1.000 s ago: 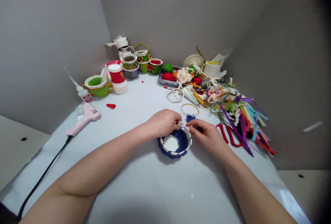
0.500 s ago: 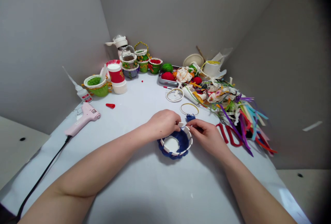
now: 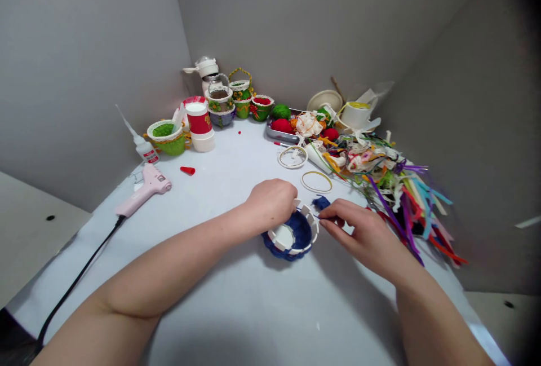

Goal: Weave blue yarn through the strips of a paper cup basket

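Note:
A small white cup cut into strips and wrapped in blue yarn (image 3: 291,235) sits on the white table (image 3: 236,298). My left hand (image 3: 273,202) curls over its far rim, fingers closed on one of the white strips. My right hand (image 3: 363,233) is just to the right of it, thumb and forefinger pinched on a strand of blue yarn that runs to the cup. A little ball of blue yarn (image 3: 321,202) lies behind the cup, between my hands.
A pink glue gun (image 3: 146,188) with a black cord lies at left, next to a glue bottle (image 3: 143,149). Decorated cup baskets (image 3: 220,104), a red-banded cup (image 3: 199,123), a tray of yarn balls (image 3: 287,123), two rings (image 3: 316,181) and a ribbon heap (image 3: 393,185) crowd the back and right.
My right hand has drawn the blue strand out to the right, away from the cup. The left hand keeps its hold on the rim. The camera view has shifted slightly.

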Action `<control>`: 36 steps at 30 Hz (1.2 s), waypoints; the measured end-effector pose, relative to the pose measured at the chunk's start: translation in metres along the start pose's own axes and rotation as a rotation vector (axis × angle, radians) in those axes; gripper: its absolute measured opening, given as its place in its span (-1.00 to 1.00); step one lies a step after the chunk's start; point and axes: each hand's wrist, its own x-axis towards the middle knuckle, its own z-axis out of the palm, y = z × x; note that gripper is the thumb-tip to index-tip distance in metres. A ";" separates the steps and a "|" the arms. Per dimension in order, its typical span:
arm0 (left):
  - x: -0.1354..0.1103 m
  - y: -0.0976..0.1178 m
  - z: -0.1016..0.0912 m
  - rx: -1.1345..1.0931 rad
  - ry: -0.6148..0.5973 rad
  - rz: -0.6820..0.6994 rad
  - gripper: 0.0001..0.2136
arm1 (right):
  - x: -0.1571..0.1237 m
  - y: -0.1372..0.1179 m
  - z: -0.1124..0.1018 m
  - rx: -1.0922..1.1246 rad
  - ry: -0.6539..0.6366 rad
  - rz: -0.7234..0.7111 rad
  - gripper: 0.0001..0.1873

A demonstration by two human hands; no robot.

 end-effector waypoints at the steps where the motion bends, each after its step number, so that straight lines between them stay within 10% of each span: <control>1: 0.000 0.000 0.001 0.002 0.006 0.007 -0.81 | 0.001 -0.002 -0.002 -0.003 0.001 0.005 -0.86; 20: 0.000 0.000 0.002 0.018 -0.002 0.003 -0.78 | 0.031 -0.041 -0.013 -0.257 -0.102 -0.095 -0.82; 36: 0.000 -0.003 0.002 0.028 0.003 0.014 -0.80 | 0.002 0.000 -0.015 -0.044 -0.124 -0.030 -0.80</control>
